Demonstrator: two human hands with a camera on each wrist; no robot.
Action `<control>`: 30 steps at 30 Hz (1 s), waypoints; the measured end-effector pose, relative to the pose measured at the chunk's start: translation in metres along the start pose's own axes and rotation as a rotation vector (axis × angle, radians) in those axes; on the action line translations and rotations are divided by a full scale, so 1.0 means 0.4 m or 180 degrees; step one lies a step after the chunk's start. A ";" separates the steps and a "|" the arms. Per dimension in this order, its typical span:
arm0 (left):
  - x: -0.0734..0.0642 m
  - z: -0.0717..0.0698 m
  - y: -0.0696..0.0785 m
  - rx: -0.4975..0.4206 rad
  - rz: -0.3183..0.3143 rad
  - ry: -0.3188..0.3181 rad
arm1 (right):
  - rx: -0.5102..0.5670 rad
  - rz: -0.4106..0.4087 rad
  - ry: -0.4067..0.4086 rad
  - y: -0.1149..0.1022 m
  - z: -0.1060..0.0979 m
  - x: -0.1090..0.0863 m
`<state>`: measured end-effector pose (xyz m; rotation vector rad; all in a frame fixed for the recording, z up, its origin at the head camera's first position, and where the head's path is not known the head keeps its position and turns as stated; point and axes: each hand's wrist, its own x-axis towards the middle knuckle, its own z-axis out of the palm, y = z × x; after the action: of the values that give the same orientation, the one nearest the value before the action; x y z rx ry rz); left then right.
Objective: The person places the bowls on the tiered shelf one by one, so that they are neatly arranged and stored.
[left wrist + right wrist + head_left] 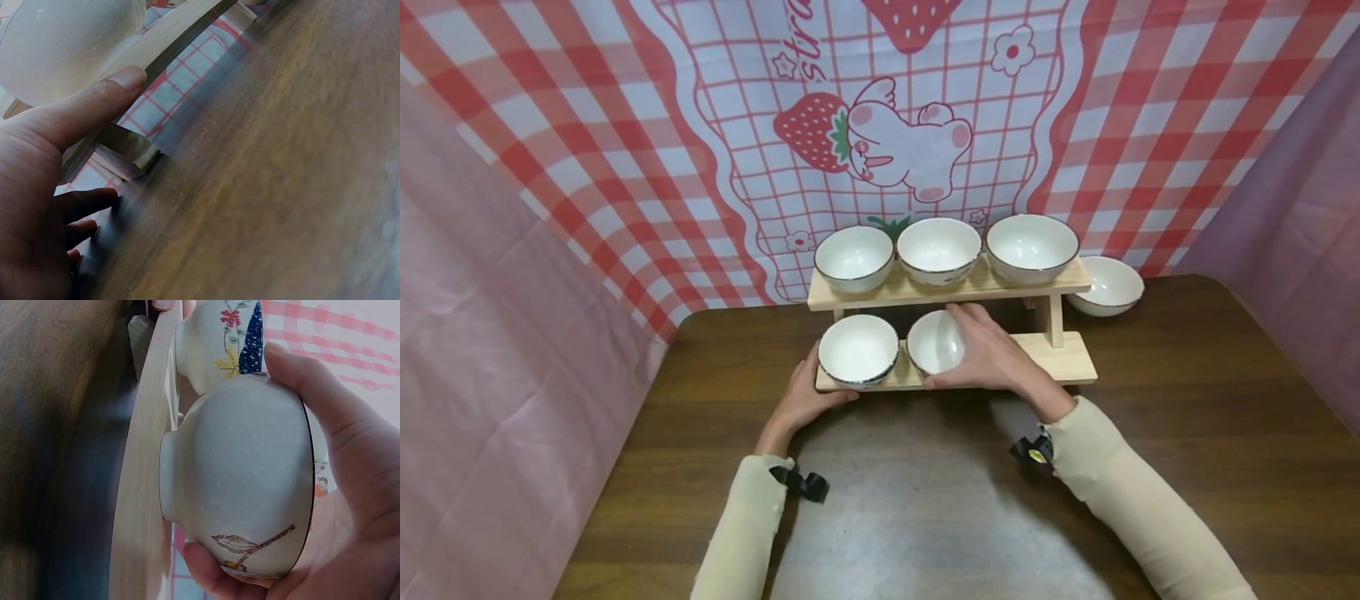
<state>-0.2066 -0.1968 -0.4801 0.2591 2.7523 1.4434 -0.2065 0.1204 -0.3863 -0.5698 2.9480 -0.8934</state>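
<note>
A two-tier wooden stand [1015, 287] holds several white bowls with dark rims. My right hand [988, 350] grips the right-hand bowl [936, 343] of the lower tier, thumb and fingers spread around its sides. In the right wrist view this bowl [244, 475] shows a brown leaf sprig, its foot right at the board. Beside it on the lower tier sits another bowl [858, 350]. My left hand [805, 396] holds the stand's lower left end; in the left wrist view the thumb [103, 103] lies along the board's edge, the other fingers [87, 203] lower down.
Three bowls line the upper tier: left [853, 260], middle [940, 250] and right [1032, 247]. One more bowl [1107, 286] stands on the brown table [1187, 400] behind the stand's right end. A checked strawberry cloth [715, 167] hangs close behind.
</note>
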 end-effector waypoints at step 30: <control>0.000 0.000 0.001 -0.0050 0.0012 -0.0023 | -0.0002 -0.0056 0.0191 0.050 -0.047 -0.093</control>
<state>-0.2068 -0.1966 -0.4798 0.2686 2.7351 1.4613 -0.1805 0.1587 -0.3848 -0.5799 3.0011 -0.9272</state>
